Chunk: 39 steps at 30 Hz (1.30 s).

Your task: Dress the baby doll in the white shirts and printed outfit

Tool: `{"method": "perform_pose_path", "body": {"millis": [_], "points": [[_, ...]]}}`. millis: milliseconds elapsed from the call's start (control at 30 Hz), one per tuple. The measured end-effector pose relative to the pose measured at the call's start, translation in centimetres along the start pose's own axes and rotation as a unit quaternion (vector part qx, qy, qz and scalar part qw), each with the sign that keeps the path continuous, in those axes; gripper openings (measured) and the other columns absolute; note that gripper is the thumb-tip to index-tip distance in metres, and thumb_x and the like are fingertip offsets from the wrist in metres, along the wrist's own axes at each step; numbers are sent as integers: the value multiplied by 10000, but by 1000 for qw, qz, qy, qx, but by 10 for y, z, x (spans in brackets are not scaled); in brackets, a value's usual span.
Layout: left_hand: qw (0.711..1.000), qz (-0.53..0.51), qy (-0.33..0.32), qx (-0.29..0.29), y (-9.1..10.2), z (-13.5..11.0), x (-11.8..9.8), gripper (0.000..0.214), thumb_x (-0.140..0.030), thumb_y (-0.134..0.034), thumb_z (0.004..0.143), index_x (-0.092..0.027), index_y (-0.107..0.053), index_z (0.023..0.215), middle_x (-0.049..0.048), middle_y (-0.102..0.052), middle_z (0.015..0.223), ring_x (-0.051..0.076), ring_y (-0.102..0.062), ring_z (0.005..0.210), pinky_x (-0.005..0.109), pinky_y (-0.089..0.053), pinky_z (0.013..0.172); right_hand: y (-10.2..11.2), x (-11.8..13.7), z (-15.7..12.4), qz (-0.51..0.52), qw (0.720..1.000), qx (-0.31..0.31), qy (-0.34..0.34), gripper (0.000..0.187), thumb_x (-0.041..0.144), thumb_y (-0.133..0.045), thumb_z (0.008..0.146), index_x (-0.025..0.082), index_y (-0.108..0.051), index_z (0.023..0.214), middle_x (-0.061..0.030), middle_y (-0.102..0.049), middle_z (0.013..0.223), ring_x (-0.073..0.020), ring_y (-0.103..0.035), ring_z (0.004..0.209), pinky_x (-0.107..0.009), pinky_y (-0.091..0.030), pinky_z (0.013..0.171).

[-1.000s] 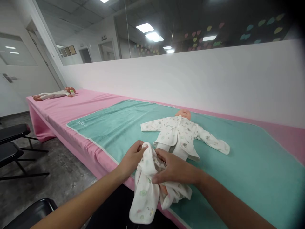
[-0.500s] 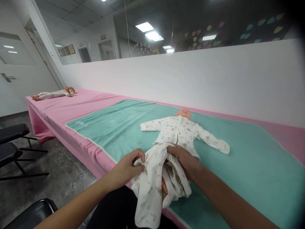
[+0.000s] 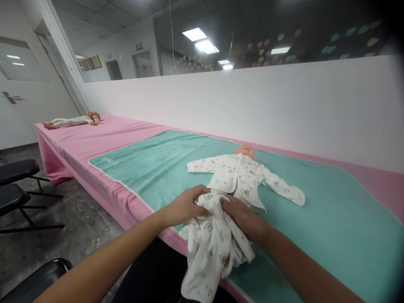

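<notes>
White printed suit (image 3: 212, 240), one, bunched: held over the near edge of the mat, lower folds hanging past that edge. Left hand (image 3: 184, 206): fingers (image 3: 197, 194) curled over the top of the suit, closed on a fold. Right hand (image 3: 241, 219): fingers (image 3: 229, 206) pressed into the cloth and closed on it, tips buried in the folds. Change from the previous view: left hand moved inward, now on top of the bundle and just beside the right; an orange patch among the folds no longer shows.

Teal mat (image 3: 132, 168), lying on a pink sheet (image 3: 126, 134). Doll (image 3: 244, 151), on its back on the mat just beyond the hands, in a printed jacket (image 3: 240, 176), sleeves spread. Second doll (image 3: 72, 121), far end of the sheet. Black chairs (image 3: 15, 171), on the floor to the left.

Hidden or unclear: the doll's lower half, behind the bundle; the inside of the folds, so any contents cannot be told; the suit's lowest end, almost at the frame edge; a dark shape (image 3: 151, 273) below the arms, hard to make out.
</notes>
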State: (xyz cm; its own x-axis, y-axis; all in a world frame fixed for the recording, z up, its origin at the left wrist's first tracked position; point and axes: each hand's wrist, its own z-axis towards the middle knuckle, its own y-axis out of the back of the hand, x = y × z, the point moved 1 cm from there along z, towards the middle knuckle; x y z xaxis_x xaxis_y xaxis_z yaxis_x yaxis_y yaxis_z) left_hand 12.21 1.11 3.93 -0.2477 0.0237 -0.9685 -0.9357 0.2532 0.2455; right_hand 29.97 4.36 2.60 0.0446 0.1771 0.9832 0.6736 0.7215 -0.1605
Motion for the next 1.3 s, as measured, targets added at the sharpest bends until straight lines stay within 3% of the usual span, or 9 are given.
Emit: {"method": "perform_pose_path", "body": {"millis": [133, 300, 500, 633, 767, 867, 1100, 1200, 1300], "points": [[989, -147, 26, -20, 11, 7, 21, 178, -138, -629, 637, -156, -558, 800, -20, -568, 681, 96, -509, 559, 199, -384, 510, -3, 6, 1, -97, 994, 41, -7, 367, 441, -516, 819, 214, -570, 1103, -43, -625, 921, -188, -578, 814, -315, -442, 715], [960, -277, 10, -33, 15, 2, 33, 129, -78, -613, 622, -145, -554, 716, -24, -542, 624, 78, -477, 527, 176, -348, 480, -6, 11, 5, -190, 969, 152, -39, 359, 409, -681, 687, 185, -622, 961, -49, -636, 901, -216, -586, 823, -321, -447, 706], [943, -323, 21, 73, 5, -14, 29, 313, -181, -664, 697, -139, -617, 1003, 87, -641, 900, 194, -598, 817, 303, -448, 756, -6, 4, 11, -129, 991, 27, 4, 326, 428, -651, 716, 196, -640, 945, -46, -638, 928, -228, -571, 902, -355, -434, 787], [939, -335, 11, 81, 0, -20, 30, 387, -247, -665, 723, -139, -591, 1087, 111, -635, 967, 207, -600, 842, 315, -449, 759, -3, -2, 12, 6, 1000, 3, -8, 382, 395, -692, 682, 170, -627, 984, -55, -643, 885, -206, -588, 821, -341, -455, 737], [963, -262, 19, 62, -1, -17, 34, 330, -218, -672, 709, -136, -615, 1023, 101, -639, 967, 201, -591, 834, 290, -449, 719, 3, -7, 9, 100, 995, 3, -2, 373, 364, -709, 674, 150, -627, 969, -60, -648, 849, -191, -597, 776, -334, -463, 726], [976, -216, 25, -2, -1, -11, 38, 208, -197, -649, 715, -135, -635, 913, 71, -649, 891, 174, -582, 765, 262, -441, 658, 6, -7, 6, 122, 992, 28, 4, 374, 352, -689, 699, 162, -612, 1012, -65, -648, 888, -191, -605, 800, -345, -463, 756], [928, -356, 9, -110, -9, 3, 33, 102, -182, -628, 684, -134, -627, 773, 38, -631, 744, 155, -576, 667, 255, -454, 604, 1, 10, 6, -97, 975, 194, -54, 341, 299, -746, 627, 161, -638, 920, -42, -648, 863, -194, -600, 809, -318, -467, 724], [912, -400, 41, -79, -12, 5, 32, 82, -196, -627, 684, -123, -627, 721, 47, -628, 711, 165, -582, 656, 278, -468, 624, 2, 7, 6, -117, 970, 201, -64, 314, 319, -745, 624, 148, -651, 870, -46, -653, 847, -199, -602, 816, -330, -472, 746], [918, -393, 54, -23, -11, 0, 35, 163, -244, -617, 725, -109, -648, 811, 80, -647, 753, 193, -604, 699, 306, -476, 670, 4, 0, 6, -1, 990, 134, -37, 375, 340, -711, 676, 165, -621, 996, -57, -650, 903, -200, -609, 847, -343, -480, 772]]}}
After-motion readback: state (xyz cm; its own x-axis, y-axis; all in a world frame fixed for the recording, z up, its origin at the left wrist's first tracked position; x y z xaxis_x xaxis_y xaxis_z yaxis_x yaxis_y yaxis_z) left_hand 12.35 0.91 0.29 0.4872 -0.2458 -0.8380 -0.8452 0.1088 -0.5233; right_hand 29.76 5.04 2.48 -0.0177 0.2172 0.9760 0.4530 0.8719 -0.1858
